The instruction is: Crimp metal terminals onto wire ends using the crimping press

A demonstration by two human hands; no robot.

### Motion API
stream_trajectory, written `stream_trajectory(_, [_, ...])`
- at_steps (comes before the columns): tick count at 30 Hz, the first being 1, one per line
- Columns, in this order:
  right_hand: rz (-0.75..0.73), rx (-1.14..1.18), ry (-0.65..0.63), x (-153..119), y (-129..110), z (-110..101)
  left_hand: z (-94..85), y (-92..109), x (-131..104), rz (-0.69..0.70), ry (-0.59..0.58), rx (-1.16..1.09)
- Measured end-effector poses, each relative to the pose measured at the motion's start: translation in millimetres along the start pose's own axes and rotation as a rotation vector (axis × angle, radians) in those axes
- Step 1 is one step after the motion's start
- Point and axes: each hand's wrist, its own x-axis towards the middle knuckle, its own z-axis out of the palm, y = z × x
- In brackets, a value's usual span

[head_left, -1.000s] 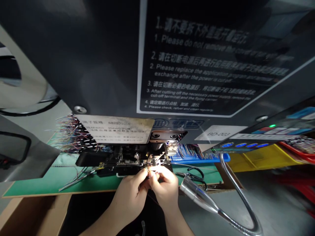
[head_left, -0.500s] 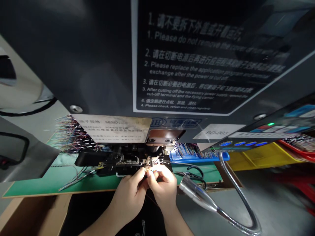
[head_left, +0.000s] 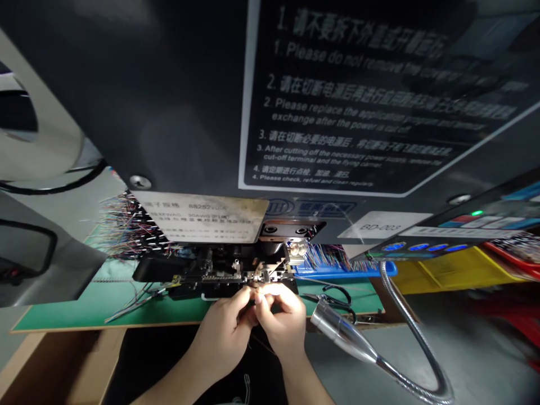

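Both hands are together at the lit work point of a dark machine (head_left: 169,112). My left hand (head_left: 228,326) is closed in a pinch, its fingertips close to the metal tooling (head_left: 268,273). Beside it, my right hand (head_left: 283,320) is also pinched, thumb and forefinger pressed together. What the fingertips hold is too small and too brightly lit to make out. Thin wires hang faintly below the hands.
A bundle of colored wires (head_left: 130,228) lies at the left. More wires fill a blue tray (head_left: 350,271) behind black-handled scissors (head_left: 337,299). A flexible metal lamp (head_left: 346,334) curves at the right. Yellow bins (head_left: 455,270) stand beyond the green table (head_left: 63,309).
The view has shifted slightly, moving the machine to the right in the picture. My hands stay pinched close together, and the colored wire bits seen between the fingertips before no longer show clearly.
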Motion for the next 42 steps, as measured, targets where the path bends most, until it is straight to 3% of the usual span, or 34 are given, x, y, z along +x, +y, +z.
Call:
stream_trajectory(5, [0.094,0.07,0.019,-2.7,-1.5,1.2,-1.1,3.2,0.4,-0.055,-0.017,-0.052])
stream_trajectory(9, [0.151,0.107,0.026,-3.4,-3.2,0.4,0.1,1.3,1.1,-0.125,-0.045,-0.233])
stream_trajectory(14, [0.107,0.062,-0.007,-2.7,-0.1,-3.7,3.2,-3.3,1.2,-0.156,-0.057,-0.346])
stream_trajectory(19, [0.118,0.095,0.012,-2.5,0.1,-0.9,4.1,-2.4,-0.6,-0.063,-0.004,-0.11])
stream_trajectory(22, [0.041,0.065,0.021,-0.7,-2.9,1.9,3.9,-3.1,-1.5,-0.001,0.02,0.002])
stream_trajectory(27, [-0.079,-0.012,0.032,2.2,-4.4,2.5,2.1,-4.2,-2.7,0.019,0.018,0.042])
stream_trajectory(42, [-0.01,0.016,0.009,1.8,0.1,4.3,0.1,0.0,-1.5,0.008,0.042,0.074])
